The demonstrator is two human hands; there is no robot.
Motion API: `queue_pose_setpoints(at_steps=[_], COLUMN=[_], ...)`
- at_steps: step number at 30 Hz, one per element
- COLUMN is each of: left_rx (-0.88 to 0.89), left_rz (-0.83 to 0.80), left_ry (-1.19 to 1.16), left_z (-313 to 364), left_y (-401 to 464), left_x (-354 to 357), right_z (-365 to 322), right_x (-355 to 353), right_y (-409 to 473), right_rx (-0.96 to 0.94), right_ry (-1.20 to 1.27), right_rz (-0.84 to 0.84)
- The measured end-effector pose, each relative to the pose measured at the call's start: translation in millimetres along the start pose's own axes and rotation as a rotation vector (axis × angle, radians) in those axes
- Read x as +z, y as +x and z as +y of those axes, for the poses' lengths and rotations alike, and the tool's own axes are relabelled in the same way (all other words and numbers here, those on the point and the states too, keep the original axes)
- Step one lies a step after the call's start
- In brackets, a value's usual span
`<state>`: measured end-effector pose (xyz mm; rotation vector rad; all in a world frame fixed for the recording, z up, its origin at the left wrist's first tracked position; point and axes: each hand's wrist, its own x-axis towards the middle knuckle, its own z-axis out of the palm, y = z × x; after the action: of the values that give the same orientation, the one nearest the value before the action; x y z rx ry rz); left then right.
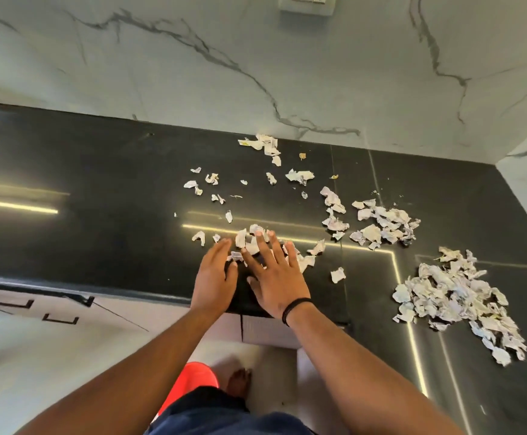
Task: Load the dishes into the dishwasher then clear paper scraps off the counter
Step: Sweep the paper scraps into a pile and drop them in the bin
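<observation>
Both hands are down flat on the black bench [99, 171], close together near its front edge. The left hand [215, 274] lies with its fingers straight and together, tips touching a few torn scraps. The right hand [274, 277] is spread wide, fingers straight, pressing on a small cluster of paper scraps [249, 238] under and just ahead of its fingertips; neither hand is gripping anything. A black band [296, 304] sits on the right wrist.

More scraps are scattered across the bench beyond the hands, thin and loose toward the marble-patterned wall [256, 64]. To the right there is a medium heap [384, 226], and nearer the front right a large heap [456, 296], well apart from the hands. A single scrap [337, 274] lies between the right hand and the large heap.

A white socket plate [307, 3] is on the wall at the top. Below the bench edge, white drawer fronts with dark handles [11, 301] show on the left.
</observation>
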<state>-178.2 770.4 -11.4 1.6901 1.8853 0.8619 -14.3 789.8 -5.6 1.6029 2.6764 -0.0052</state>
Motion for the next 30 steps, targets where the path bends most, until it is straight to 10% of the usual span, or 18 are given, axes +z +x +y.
queue_pose_setpoints(at_steps=[8, 16, 22, 30], left_rx=[0.199, 0.269, 0.031, 0.052], left_rz=[-0.223, -0.325, -0.105, 0.04], left_ry=[0.524, 0.219, -0.4, -0.204], left_z=[-27.1, -19.1, -11.9, -41.2], left_y=[11.2, 37.6, 41.2, 37.5], left_x=[29.4, 33.2, 16.8, -14.5], right_z=[45.6, 31.6, -30.9, -34.2], right_x=[21.1, 15.0, 10.2, 21.3], right_y=[7.3, 27.7, 28.4, 52.8], right_rx=[0.197, 0.317, -0.017, -0.414], right_ry=[-0.051, 0.022, 0.197, 0.063], right_rz=[-0.106, 0.075, 0.082, -0.187])
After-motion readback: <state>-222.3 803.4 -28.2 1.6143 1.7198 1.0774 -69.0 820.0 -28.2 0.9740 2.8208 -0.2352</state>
